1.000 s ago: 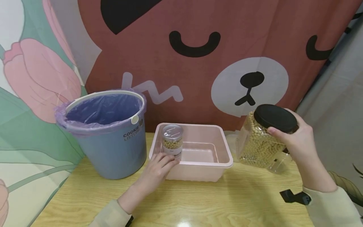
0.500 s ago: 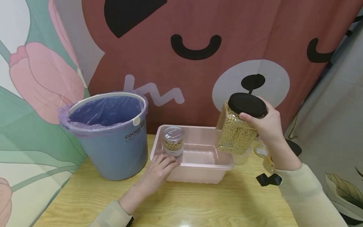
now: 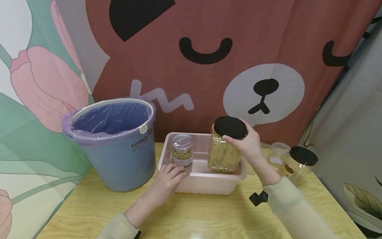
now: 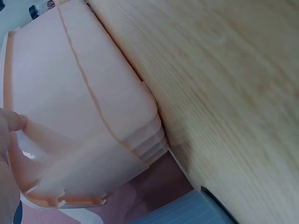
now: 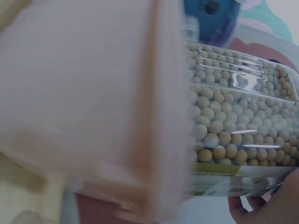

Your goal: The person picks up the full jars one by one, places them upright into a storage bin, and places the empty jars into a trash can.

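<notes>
Transfer of the bean jar point(image 3: 224, 154) has been carried over the pink tub point(image 3: 206, 184): half a second ago it was held above the right rim, and it is now lowered inside, below the right hand point(image 3: 250, 144). Placement is judged nearly complete, though contact of the base with the tub floor cannot be confirmed. The jar is gripped by the right hand around its top, at the black lid point(image 3: 230, 127). The tub's near rim is held by the left hand point(image 3: 167, 182), thumb against the outer wall.

The jar is filled with pale round beans up to near its lid. Just beyond the left fingers, similar beans are contained in a ring-pull can point(image 3: 182, 153), upright in the tub. Left of the left hand, a bucket point(image 3: 128, 166) is lined with a violet bag point(image 3: 110, 116). Beyond the right forearm, a second black-lidded jar point(image 3: 303, 156) is positioned; its contents cannot be identified.
</notes>
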`<state>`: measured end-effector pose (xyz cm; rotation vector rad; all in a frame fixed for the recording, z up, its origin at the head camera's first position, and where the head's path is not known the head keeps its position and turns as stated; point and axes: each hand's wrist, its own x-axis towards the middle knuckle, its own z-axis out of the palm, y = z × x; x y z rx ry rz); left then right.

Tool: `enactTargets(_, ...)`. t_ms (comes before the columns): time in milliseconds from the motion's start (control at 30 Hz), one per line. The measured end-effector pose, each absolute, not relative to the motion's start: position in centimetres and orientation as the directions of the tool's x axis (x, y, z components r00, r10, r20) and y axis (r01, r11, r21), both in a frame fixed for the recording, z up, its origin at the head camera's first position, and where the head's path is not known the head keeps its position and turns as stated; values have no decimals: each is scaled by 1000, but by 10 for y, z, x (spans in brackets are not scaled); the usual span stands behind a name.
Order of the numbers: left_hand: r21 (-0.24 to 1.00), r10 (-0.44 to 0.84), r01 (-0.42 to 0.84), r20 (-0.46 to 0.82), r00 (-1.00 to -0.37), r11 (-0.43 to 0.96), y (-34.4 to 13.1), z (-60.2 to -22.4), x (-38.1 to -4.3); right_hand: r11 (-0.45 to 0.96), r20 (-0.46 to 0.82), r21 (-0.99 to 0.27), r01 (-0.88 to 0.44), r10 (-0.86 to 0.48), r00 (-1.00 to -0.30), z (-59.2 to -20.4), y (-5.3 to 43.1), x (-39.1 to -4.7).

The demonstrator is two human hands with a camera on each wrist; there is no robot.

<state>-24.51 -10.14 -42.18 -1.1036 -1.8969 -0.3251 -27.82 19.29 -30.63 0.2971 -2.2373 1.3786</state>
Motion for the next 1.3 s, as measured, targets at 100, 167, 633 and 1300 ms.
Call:
enactTargets(100,-194,565,798,797,-211,571,-102,-421,-244,475,483,-783,-401,58,-874,-321,186,-283)
enactTargets(167,-194,569,797,794,-214,572,-102,-420,-244,490,473,-780,-389,54,-879,-330,182,-286)
enactTargets(633,-178,569,796,788,-237,579,-102,-420,-243,542,357,-772,-331,-62,-932,-352,171,-302)
enactTargets(1300,-181,565,793,791,-234,582,-102,-423,-244,633,323,-710,-309,-97,-941,-370,166,-308)
